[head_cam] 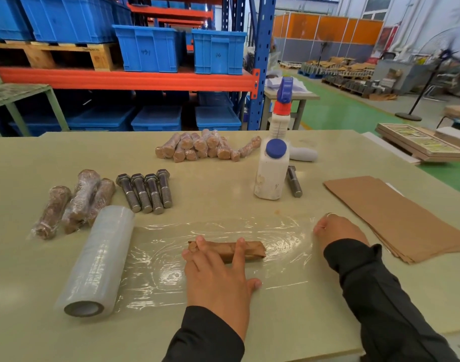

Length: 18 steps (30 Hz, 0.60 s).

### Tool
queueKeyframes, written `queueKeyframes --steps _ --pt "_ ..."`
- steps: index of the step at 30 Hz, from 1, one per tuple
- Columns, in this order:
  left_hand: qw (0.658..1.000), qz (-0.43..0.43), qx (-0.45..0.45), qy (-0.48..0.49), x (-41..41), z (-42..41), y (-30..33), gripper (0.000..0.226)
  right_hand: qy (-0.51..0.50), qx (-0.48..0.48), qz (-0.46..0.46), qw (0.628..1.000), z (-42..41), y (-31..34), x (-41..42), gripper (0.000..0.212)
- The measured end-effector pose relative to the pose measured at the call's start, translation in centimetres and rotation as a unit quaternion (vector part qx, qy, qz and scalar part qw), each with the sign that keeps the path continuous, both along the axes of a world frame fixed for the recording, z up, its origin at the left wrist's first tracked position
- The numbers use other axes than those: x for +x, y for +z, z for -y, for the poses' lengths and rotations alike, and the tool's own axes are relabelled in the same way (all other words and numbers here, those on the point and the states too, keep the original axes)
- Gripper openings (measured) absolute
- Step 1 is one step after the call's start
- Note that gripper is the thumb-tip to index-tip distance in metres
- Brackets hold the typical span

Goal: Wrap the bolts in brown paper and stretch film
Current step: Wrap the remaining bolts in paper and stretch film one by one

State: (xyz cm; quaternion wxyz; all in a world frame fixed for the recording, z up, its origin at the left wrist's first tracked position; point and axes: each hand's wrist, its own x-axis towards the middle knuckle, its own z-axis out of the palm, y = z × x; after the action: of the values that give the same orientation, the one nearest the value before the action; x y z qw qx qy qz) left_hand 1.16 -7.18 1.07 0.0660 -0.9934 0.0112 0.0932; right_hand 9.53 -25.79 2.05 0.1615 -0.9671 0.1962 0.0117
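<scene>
Head view showed your left hand [218, 275] spread flat, fingers straight, pressing the paper-wrapped bolt [249, 250] onto the sheet of stretch film [218, 231] pulled out across the surface [223, 194]. Your right hand [337, 231] pinched the film's free end with curled fingers. The film roll [98, 259] lay to the left, four bare bolts [145, 190] beyond it, and the brown paper stack [396, 215] to the right.

place: warehouse/factory floor | evidence: pallet racking [260, 61], blue crates [150, 48], green floor [354, 111]
</scene>
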Motion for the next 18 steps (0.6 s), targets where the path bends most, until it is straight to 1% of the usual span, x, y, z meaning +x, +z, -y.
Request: queueKeyframes --steps 1,2,3,4,5,6,7,8,11,13,14,15,17,18 --pt "1.000 -0.001 0.000 0.000 0.0 -0.1 0.0 0.070 0.000 0.040 0.022 0.999 0.0 0.4 0.1 0.022" --pt "1.000 -0.002 0.000 -0.001 -0.1 -0.1 0.1 0.070 0.005 0.114 0.046 0.992 -0.1 1.1 0.1 0.019" --pt "1.000 -0.003 0.000 -0.001 -0.1 -0.1 0.2 0.070 0.011 0.235 0.061 0.970 -0.8 2.1 -0.2 0.015" --pt "1.000 -0.003 0.001 -0.002 -0.1 -0.2 0.2 0.069 0.020 0.374 0.057 0.925 -1.7 3.3 -0.6 0.011" --pt "1.000 -0.003 0.001 -0.003 -0.1 -0.2 0.3 0.069 0.045 0.492 0.051 0.868 -2.7 4.5 -0.8 0.012" --pt "1.000 -0.002 0.002 -0.004 -0.2 -0.2 0.4 0.068 0.083 0.557 0.044 0.825 -3.9 5.4 -0.9 0.016" --pt "1.000 -0.001 0.003 -0.004 -0.2 -0.3 0.5 0.068 0.126 0.579 0.034 0.805 -5.2 6.1 -0.9 0.019" --pt "1.000 0.002 0.001 -0.004 -0.3 -0.3 0.6 0.067 0.167 0.572 0.021 0.803 -6.7 6.6 -0.8 0.021" --pt "1.000 0.021 -0.020 -0.004 -0.6 -0.9 1.0 0.061 0.243 0.493 -0.025 0.835 -11.0 5.8 -0.9 0.024" --pt "0.997 0.058 -0.055 -0.019 -0.9 -2.0 1.1 0.054 0.266 0.463 -0.044 0.845 -13.0 4.6 -0.9 0.024" --pt "0.992 0.080 -0.090 -0.032 -1.0 -2.8 1.1 0.050 0.269 0.464 -0.049 0.843 -13.6 4.0 -0.9 0.023" --pt "0.984 0.099 -0.144 -0.034 -1.1 -3.6 1.0 0.046 0.269 0.475 -0.053 0.836 -14.0 3.6 -0.8 0.022" --pt "0.955 0.126 -0.267 -0.005 -1.2 -5.2 1.2 0.042 0.274 0.479 -0.062 0.832 -14.4 3.0 -0.9 0.021" --pt "0.937 0.137 -0.322 0.012 -1.2 -5.9 1.3 0.047 0.283 0.456 -0.069 0.841 -14.4 2.7 -0.9 0.020"
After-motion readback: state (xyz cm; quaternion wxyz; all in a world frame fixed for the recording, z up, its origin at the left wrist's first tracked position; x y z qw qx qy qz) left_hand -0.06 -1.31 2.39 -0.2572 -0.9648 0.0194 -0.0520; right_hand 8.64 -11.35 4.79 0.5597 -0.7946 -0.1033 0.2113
